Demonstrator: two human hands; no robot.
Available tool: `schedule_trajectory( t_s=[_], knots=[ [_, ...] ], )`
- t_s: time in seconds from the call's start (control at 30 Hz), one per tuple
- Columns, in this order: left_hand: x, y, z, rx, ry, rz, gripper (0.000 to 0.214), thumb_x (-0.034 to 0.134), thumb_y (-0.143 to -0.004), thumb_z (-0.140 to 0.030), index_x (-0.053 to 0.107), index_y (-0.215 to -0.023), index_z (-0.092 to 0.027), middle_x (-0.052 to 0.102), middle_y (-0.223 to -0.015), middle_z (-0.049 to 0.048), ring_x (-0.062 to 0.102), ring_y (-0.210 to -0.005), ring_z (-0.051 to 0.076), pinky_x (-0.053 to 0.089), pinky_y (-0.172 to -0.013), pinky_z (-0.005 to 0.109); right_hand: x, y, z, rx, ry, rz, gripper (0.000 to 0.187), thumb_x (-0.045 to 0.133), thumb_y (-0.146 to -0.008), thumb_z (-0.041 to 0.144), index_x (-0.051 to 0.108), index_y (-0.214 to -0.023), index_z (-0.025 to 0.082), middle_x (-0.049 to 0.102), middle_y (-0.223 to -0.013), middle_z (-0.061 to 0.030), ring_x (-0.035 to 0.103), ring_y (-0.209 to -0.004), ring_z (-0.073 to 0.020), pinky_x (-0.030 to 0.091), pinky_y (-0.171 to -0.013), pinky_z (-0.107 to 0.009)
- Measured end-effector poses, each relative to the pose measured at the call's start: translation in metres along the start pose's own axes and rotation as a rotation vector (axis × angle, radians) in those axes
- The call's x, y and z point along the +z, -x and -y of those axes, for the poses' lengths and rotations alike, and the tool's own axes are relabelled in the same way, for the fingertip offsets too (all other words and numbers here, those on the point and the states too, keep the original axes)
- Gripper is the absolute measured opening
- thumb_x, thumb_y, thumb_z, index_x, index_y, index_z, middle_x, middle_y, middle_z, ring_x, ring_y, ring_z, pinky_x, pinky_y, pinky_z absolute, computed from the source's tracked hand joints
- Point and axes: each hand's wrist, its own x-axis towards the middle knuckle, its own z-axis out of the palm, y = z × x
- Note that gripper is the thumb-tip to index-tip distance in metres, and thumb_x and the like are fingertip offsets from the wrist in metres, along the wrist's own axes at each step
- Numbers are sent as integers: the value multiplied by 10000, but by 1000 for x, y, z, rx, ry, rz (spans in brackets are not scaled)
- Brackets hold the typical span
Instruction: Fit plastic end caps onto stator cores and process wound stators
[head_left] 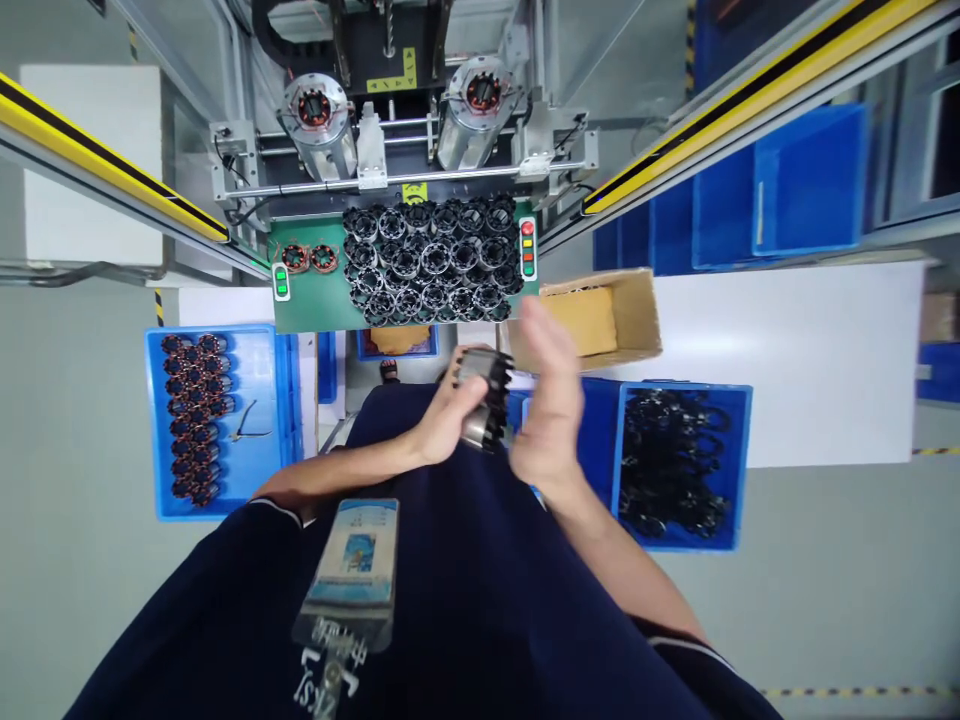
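Note:
My left hand [442, 420] grips a metal stator core [486, 370] with black toothed end pieces, in front of my body. A second metal part with a black rim shows just below it, in the same grasp. To its right my right hand [551, 400] is raised flat, fingers stretched out and smeared by motion. Nothing shows in that palm; whether it touches the core's black edge I cannot tell. Beyond both hands, rows of similar stator cores [435, 260] stand packed on the green work surface [315, 305].
Two copper-wound stators [309, 258] sit at the green surface's left. A winding machine [390, 150] stands behind, with a button panel [528, 250] at right. A blue bin [259, 420] holds wound stators and pliers [247, 425]. A carton [637, 320] and a bin of black parts [679, 465] are right.

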Motion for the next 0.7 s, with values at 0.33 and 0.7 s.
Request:
schedule_trajectory(
  t_s=[0.33, 0.7],
  knots=[
    [-97, -14, -28, 61, -521, 285, 949, 492, -1190, -1073, 825, -1494, -237, 868, -1596, 177, 748, -1649, 416, 536, -1532, 567, 27, 16, 4, 390, -16, 331, 699, 925, -1182, 676, 756, -1830, 474, 813, -1593, -128, 838, -1471, -387, 721, -1354, -689],
    [-169, -37, -47, -206, -366, 98, 656, 1029, -963, -645, 625, -1354, -308, 833, -1362, 67, 864, -1198, 276, 748, -842, 335, 42, 53, -39, 880, -337, -61, 784, 1148, -860, 832, 718, -1325, 370, 820, -1342, -28, 818, -1036, -244, 762, -966, -451]
  ],
)
